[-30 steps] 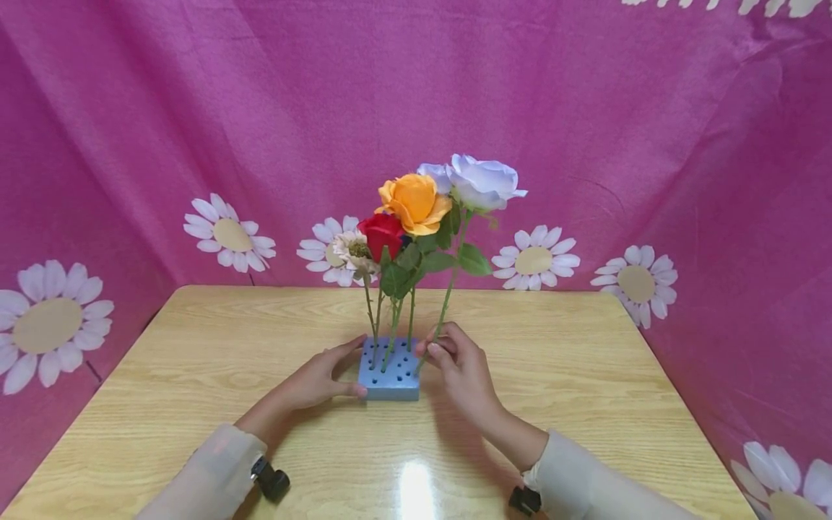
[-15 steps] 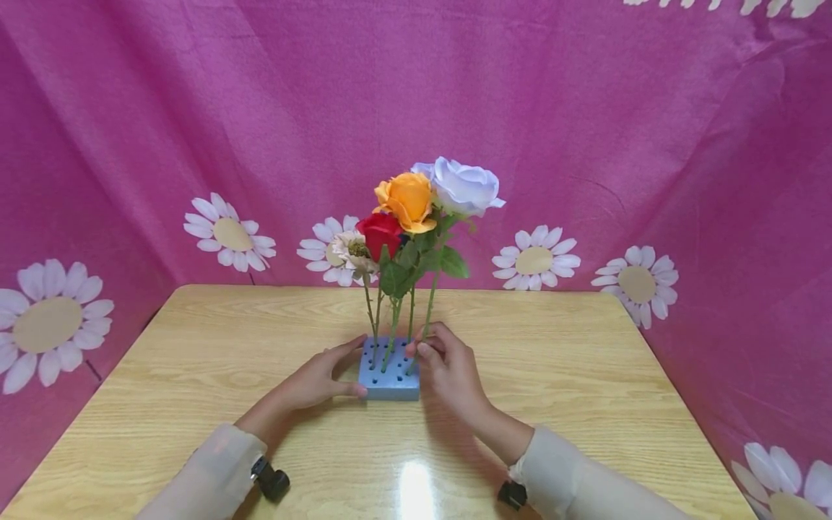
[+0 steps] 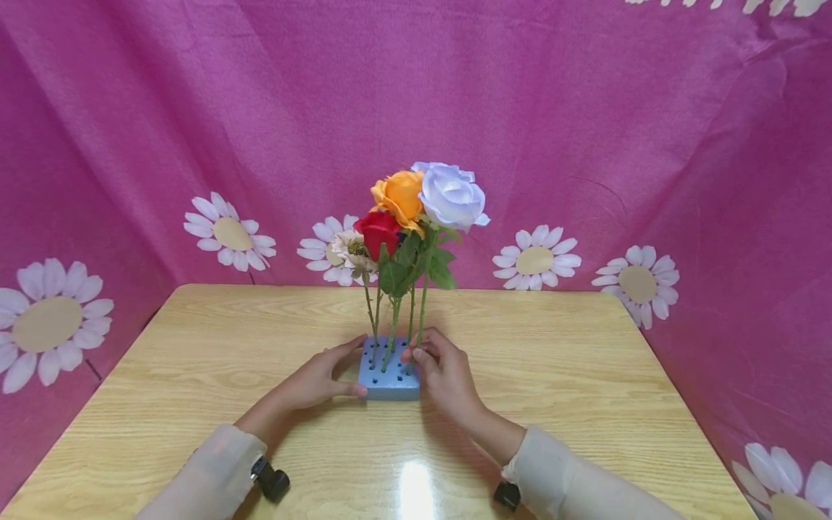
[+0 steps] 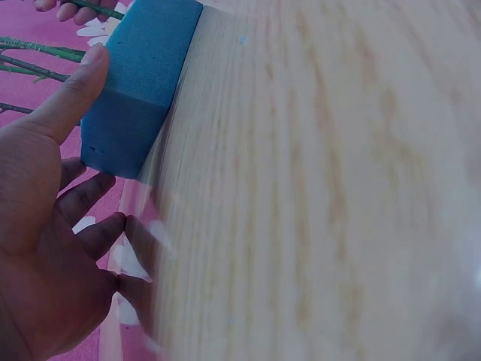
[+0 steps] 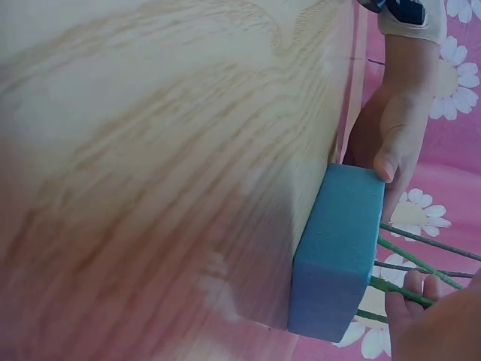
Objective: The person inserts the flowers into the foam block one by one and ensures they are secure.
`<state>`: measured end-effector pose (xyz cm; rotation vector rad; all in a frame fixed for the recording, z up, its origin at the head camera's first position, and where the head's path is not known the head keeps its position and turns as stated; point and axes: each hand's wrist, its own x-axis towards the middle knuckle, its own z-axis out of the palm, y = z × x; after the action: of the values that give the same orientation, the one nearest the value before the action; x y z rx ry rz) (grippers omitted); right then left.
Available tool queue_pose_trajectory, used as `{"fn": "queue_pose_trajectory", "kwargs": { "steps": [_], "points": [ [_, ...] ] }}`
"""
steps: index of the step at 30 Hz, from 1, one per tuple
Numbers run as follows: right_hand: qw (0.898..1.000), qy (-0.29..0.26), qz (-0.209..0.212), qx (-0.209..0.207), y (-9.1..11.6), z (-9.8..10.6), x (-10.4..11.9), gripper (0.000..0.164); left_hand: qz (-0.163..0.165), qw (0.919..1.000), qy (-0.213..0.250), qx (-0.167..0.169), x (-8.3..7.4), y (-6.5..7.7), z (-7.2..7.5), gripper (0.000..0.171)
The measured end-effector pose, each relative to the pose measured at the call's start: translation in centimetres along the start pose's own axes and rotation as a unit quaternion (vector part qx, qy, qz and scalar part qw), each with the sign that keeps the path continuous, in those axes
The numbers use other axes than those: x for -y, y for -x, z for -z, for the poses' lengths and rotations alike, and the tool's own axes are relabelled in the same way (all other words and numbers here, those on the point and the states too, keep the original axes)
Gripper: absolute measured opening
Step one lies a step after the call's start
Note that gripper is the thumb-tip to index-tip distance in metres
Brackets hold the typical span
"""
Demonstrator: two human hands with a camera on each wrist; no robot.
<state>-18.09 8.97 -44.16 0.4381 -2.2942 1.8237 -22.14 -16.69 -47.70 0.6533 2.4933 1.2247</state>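
A blue foam block [image 3: 390, 393] with rows of holes stands on the table, with several artificial flowers upright in it. My left hand [image 3: 315, 379] holds the block at its left side, thumb [image 4: 86, 79] at the near corner and fingers spread along the far one. At the block's right side, my right hand [image 3: 451, 379] pinches the lower stem [image 5: 394, 289] of a pale lilac rose [image 3: 451, 198]; the stem's foot is at a hole near the right edge. Left of this bloom are an orange rose [image 3: 398, 196], a red rose [image 3: 379, 235] and a cream, withered-looking flower [image 3: 352, 249].
The wooden table [image 3: 195, 347] reaches back to a pink curtain [image 3: 325, 108] printed with white daisies, which also hangs at both sides. Dark wrist cameras [image 3: 269, 480] sit at the sleeves. Green leaves [image 3: 403, 267] crowd together below the blooms.
The right hand has moved left with the lilac rose, its stem now more upright and its foot over the block. The bloom has shifted left toward the orange rose. The left hand stays put.
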Motion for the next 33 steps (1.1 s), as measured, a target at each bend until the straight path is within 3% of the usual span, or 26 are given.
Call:
{"fn": "queue_pose_trajectory", "kwargs": {
  "steps": [21, 33],
  "points": [
    [1.0, 0.012, -0.012, 0.015, 0.0, -0.4, -1.0, 0.015, 0.005, 0.9999, -0.011, -0.001, -0.1, 0.0, 0.1, 0.105],
    [0.999, -0.021, -0.031, 0.031, 0.2, -0.2, -1.0, 0.012, -0.004, 0.9999, -0.011, -0.003, 0.1, 0.0, 0.1, 0.104]
  ]
}}
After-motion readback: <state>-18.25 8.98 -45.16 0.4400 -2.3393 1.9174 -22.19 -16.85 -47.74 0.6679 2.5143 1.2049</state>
